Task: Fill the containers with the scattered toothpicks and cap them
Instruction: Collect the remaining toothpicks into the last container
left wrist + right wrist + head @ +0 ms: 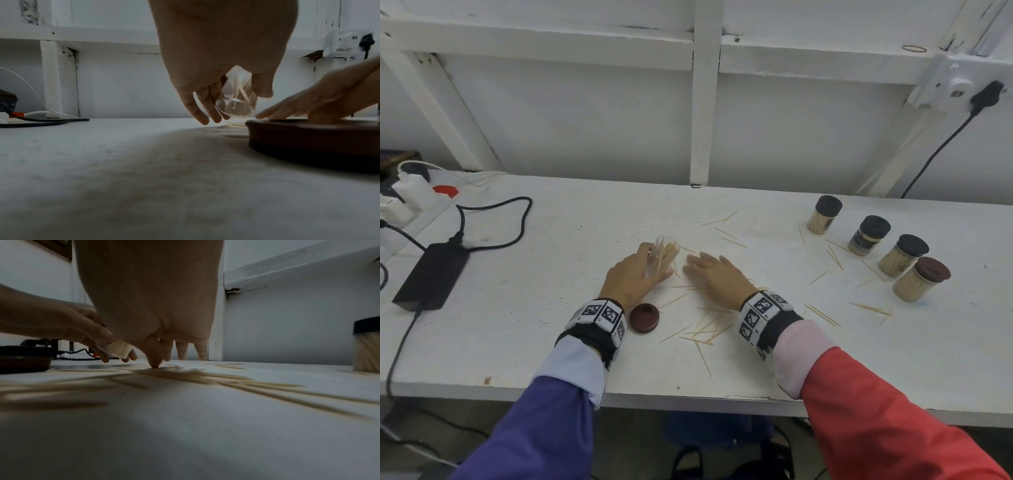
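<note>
Near the table's [722, 377] front edge, the left hand [631, 277] grasps the light, slippery clear container [666, 253] by its wall, while the right hand [717, 275], fingers flat, presses thin, brittle toothpicks [703, 329].

Clear container [667, 253] tilted, part-filled; toothpicks [705, 329] scattered on table.

Open container [667, 251]: clear glossy plastic.
Toothpicks [705, 329]: pale bare wood.
Loose cap [644, 318]: brown, smooth, slight sheen.
Table [551, 325]: white painted, matt, scuffed.
</note>
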Tool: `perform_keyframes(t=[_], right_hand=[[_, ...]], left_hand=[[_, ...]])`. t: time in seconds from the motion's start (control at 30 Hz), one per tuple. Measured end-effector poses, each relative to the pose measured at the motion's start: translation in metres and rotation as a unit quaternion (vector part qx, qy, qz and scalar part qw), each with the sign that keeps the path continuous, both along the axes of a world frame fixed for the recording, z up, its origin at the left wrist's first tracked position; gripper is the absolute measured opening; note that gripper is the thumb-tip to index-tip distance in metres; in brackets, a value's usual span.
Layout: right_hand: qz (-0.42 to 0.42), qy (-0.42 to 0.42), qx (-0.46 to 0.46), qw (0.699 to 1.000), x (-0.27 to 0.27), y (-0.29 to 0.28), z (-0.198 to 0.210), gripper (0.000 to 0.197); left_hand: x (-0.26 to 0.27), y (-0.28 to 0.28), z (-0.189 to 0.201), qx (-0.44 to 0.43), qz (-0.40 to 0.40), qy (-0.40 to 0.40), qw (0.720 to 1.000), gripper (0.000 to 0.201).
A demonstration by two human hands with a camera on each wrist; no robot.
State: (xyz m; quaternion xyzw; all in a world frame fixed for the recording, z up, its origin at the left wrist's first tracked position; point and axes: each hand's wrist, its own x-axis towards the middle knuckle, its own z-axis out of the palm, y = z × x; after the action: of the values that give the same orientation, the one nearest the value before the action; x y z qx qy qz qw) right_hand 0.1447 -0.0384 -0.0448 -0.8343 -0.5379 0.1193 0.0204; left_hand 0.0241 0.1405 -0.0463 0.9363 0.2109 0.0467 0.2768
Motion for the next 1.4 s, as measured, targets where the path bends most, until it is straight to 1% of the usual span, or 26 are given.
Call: perform_keyframes(t=[0.07,0.13,0.17,0.23,0.3,0.37,0.43,0.47,0.57,0.63,0.7,0.73,0.8,0.83,0.87,0.97,1.13,1.2,1.27,1.3,1.4], right_hand=[[-0.033,0.022,0.031,0.999,0.003,-0.002,0.003,0.05],[-0.05,0.006,0.06,0.997,0.004,-0.002,0.006,0.044],[-0.048,-0.006,0.064,0.997,0.003,-0.001,0.006,0.044],[-0.045,-0.014,0.048,0.998,0.001,-0.001,0.006,0.047],[-0.059,0.007,0.021,0.998,0.001,-0.001,0.005,0.044],[-0.088,0.019,0.024,0.996,0.003,0.0,0.002,0.031],[-0.12,-0.002,0.045,0.992,0.005,0.003,0.0,0.016],[-0.129,-0.005,0.062,0.99,0.006,0.003,0.0,0.018],[-0.139,-0.036,0.095,0.985,0.006,0.002,0.001,0.031],[-0.174,-0.062,0.062,0.981,0.006,0.002,0.0,0.036],[-0.21,-0.05,0.016,0.976,0.008,0.003,-0.002,0.036],[-0.21,-0.036,0.015,0.977,0.008,0.004,-0.003,0.032],[-0.183,-0.021,0.045,0.982,0.009,0.003,-0.005,0.021],[-0.17,-0.017,0.06,0.983,0.009,0.002,-0.005,0.021],[-0.162,-0.009,0.071,0.984,0.009,0.001,-0.004,0.025],[-0.146,0.021,0.08,0.986,0.011,0.0,-0.001,0.032],[-0.101,0.037,0.084,0.991,0.005,-0.006,0.008,0.024],[-0.103,0.043,0.097,0.989,0.004,-0.009,0.011,0.021],[-0.135,0.058,0.114,0.983,0.004,-0.012,0.012,0.025],[-0.148,0.058,0.107,0.981,0.004,-0.013,0.012,0.027],[-0.145,0.05,0.025,0.988,0.003,-0.017,0.01,0.04]], left_hand=[[0.0,0.0,0.0,0.002,-0.001,0.003,1.0,0.058],[0.0,0.0,0.0,0.002,-0.003,0.002,1.0,0.058],[0.0,0.0,0.0,0.002,-0.003,0.001,1.0,0.057],[0.0,0.0,0.0,0.004,-0.004,0.001,1.0,0.056],[0.0,0.0,0.0,0.004,-0.003,0.001,1.0,0.054],[0.0,0.0,0.0,0.002,-0.003,0.002,1.0,0.053],[0.0,-0.001,0.0,0.002,-0.006,0.001,1.0,0.053],[0.0,-0.001,0.001,0.002,-0.007,0.002,1.0,0.053],[-0.001,-0.002,0.002,0.0,-0.008,0.006,1.0,0.054],[0.0,-0.002,0.003,-0.001,-0.009,0.009,1.0,0.054],[-0.001,-0.002,0.003,-0.001,-0.008,0.011,1.0,0.054],[-0.001,-0.002,0.002,0.0,-0.007,0.012,1.0,0.054],[-0.001,-0.002,0.003,0.001,-0.007,0.014,1.0,0.054],[-0.001,-0.002,0.003,0.001,-0.008,0.015,1.0,0.054],[-0.001,-0.003,0.003,0.001,-0.008,0.016,1.0,0.054],[-0.001,-0.003,0.004,0.002,-0.008,0.019,1.0,0.054],[-0.001,-0.003,0.004,-0.002,-0.009,0.019,1.0,0.054],[0.0,-0.003,0.003,-0.001,-0.01,0.019,1.0,0.055],[0.0,-0.003,0.002,-0.004,-0.011,0.019,1.0,0.054],[0.0,-0.003,0.001,-0.006,-0.011,0.017,1.0,0.053],[0.0,-0.002,0.0,-0.01,-0.013,0.017,1.0,0.053]])
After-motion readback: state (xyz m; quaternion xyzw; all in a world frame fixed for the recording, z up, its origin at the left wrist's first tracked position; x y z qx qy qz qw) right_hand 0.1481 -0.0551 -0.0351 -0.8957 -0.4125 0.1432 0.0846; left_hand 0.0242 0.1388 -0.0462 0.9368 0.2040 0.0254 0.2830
